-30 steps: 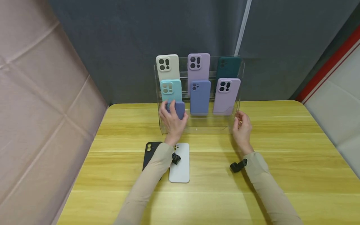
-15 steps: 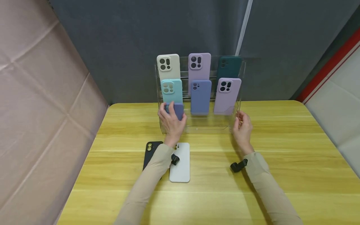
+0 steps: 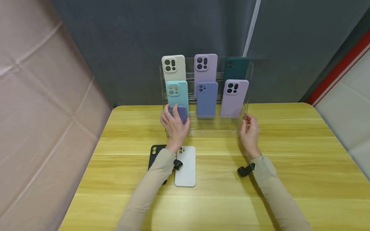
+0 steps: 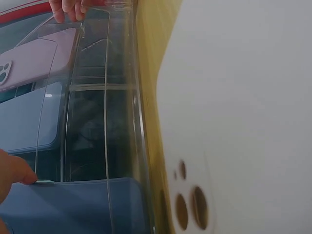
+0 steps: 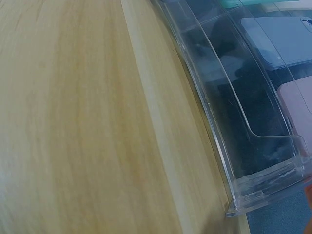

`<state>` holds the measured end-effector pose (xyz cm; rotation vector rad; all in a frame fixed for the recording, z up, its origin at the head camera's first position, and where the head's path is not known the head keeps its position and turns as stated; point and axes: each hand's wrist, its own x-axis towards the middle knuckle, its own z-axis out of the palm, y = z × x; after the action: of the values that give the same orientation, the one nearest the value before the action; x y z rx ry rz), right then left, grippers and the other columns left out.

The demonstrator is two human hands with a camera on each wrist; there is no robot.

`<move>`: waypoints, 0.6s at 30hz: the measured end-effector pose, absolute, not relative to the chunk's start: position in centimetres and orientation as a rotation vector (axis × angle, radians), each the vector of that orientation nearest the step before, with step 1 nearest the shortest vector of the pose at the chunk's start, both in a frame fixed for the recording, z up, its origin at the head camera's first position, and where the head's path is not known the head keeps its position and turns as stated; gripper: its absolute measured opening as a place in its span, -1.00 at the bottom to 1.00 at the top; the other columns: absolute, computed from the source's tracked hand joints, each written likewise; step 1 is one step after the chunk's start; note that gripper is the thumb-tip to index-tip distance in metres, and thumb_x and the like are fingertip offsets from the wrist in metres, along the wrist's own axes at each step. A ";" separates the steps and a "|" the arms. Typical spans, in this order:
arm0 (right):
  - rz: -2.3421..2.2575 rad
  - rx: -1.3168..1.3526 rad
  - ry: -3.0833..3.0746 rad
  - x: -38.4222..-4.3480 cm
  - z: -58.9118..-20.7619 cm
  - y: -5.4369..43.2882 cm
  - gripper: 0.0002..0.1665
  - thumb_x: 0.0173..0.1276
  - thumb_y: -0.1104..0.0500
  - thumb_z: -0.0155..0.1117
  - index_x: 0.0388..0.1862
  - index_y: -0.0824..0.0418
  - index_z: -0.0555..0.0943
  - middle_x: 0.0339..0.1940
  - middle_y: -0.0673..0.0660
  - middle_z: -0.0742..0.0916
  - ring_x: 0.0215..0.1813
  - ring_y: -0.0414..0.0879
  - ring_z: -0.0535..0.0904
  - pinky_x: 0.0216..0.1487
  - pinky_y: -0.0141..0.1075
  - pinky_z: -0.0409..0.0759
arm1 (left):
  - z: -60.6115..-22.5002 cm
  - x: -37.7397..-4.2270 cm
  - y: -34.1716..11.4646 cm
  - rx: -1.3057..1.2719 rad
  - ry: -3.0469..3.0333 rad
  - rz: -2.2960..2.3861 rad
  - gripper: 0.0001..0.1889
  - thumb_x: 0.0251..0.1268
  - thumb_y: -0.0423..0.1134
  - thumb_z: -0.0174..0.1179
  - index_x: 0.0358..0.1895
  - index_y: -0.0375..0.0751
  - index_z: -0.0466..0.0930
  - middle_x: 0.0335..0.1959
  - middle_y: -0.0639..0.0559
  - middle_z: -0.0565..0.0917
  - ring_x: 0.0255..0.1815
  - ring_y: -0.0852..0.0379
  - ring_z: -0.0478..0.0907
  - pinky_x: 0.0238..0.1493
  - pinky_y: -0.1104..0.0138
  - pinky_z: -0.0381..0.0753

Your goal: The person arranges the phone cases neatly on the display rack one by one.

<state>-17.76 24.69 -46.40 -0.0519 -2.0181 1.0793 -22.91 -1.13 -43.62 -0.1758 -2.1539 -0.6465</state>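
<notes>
My left hand grips a dark blue phone case at the lower left front of a clear tiered display stand. In the left wrist view, the lower part of that blue case sits behind the stand's clear front lip, with my thumb at its edge. Fingers hide part of the case in the head view. At the stand's right front edge, my right hand pinches the clear side. A turquoise case stands just behind the held one.
Also on the stand are a cream case, two lilac cases, a blue case and a dark green case. A black case and a white case lie on the wooden table before the stand.
My left hand has shifted slightly down and left with the dark blue case, which sits a little lower against the stand. The right hand keeps its place at the stand's edge.
</notes>
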 end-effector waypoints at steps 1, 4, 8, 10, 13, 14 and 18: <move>1.083 -0.053 -2.019 -17.7 -46.4 24.7 -0.73 0.30 0.48 0.03 -0.04 0.55 0.49 -0.18 0.43 0.60 -0.18 0.16 0.54 -0.23 -0.73 0.33 | -43.6 -22.9 -1.2 -0.184 -2.152 -0.645 -0.25 -0.22 -0.18 0.48 0.14 -0.19 0.32 0.21 -0.27 0.19 0.17 -0.24 0.16 0.13 -0.08 0.19; 1.087 -0.055 -2.022 -17.7 -46.4 24.7 -0.73 0.30 0.49 0.04 -0.03 0.55 0.49 -0.18 0.44 0.60 -0.18 0.15 0.54 -0.23 -0.73 0.33 | -43.5 -22.7 -1.4 -0.208 -2.152 -0.630 -0.25 -0.21 -0.18 0.48 0.14 -0.20 0.32 0.23 -0.29 0.18 0.18 -0.24 0.15 0.16 -0.09 0.16; 1.083 -0.053 -2.023 -17.8 -46.4 24.7 -0.73 0.30 0.49 0.04 -0.03 0.55 0.49 -0.18 0.44 0.60 -0.18 0.16 0.55 -0.23 -0.73 0.34 | -43.4 -22.5 -1.7 -0.236 -2.154 -0.631 -0.27 -0.18 -0.17 0.47 0.14 -0.21 0.32 0.27 -0.29 0.16 0.22 -0.23 0.14 0.19 -0.09 0.14; 1.081 -0.054 -2.022 -17.8 -46.4 24.7 -0.74 0.30 0.49 0.04 -0.04 0.55 0.49 -0.18 0.43 0.60 -0.18 0.15 0.55 -0.23 -0.73 0.34 | -43.3 -22.3 -1.9 -0.250 -2.149 -0.653 -0.27 -0.18 -0.18 0.46 0.15 -0.22 0.32 0.28 -0.29 0.16 0.23 -0.23 0.14 0.21 -0.09 0.13; 1.080 -0.056 -2.021 -17.8 -46.4 24.6 -0.74 0.30 0.49 0.04 -0.04 0.55 0.49 -0.18 0.43 0.60 -0.18 0.15 0.54 -0.23 -0.73 0.34 | -43.0 -21.9 -2.4 -0.266 -2.139 -0.690 -0.28 -0.16 -0.18 0.43 0.16 -0.22 0.32 0.29 -0.28 0.17 0.24 -0.22 0.14 0.22 -0.08 0.12; 1.080 -0.055 -2.019 -17.8 -46.4 24.6 -0.74 0.30 0.49 0.03 -0.04 0.55 0.49 -0.18 0.43 0.60 -0.18 0.15 0.54 -0.23 -0.74 0.34 | -42.9 -21.8 -2.6 -0.272 -2.137 -0.700 -0.28 -0.16 -0.19 0.42 0.17 -0.22 0.32 0.29 -0.29 0.17 0.24 -0.22 0.14 0.22 -0.08 0.12; 1.070 -0.048 -2.016 -17.8 -46.4 24.7 -0.73 0.30 0.49 0.03 -0.03 0.56 0.48 -0.18 0.44 0.60 -0.18 0.16 0.55 -0.21 -0.75 0.34 | -42.5 -21.2 -3.5 -0.295 -2.145 -0.721 -0.27 -0.14 -0.21 0.42 0.18 -0.24 0.29 0.29 -0.31 0.17 0.25 -0.22 0.14 0.23 -0.09 0.10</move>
<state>-17.77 24.67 -46.39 -0.0476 -2.0165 1.0704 -21.22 -3.53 -42.52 -0.2948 -2.1451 -0.7211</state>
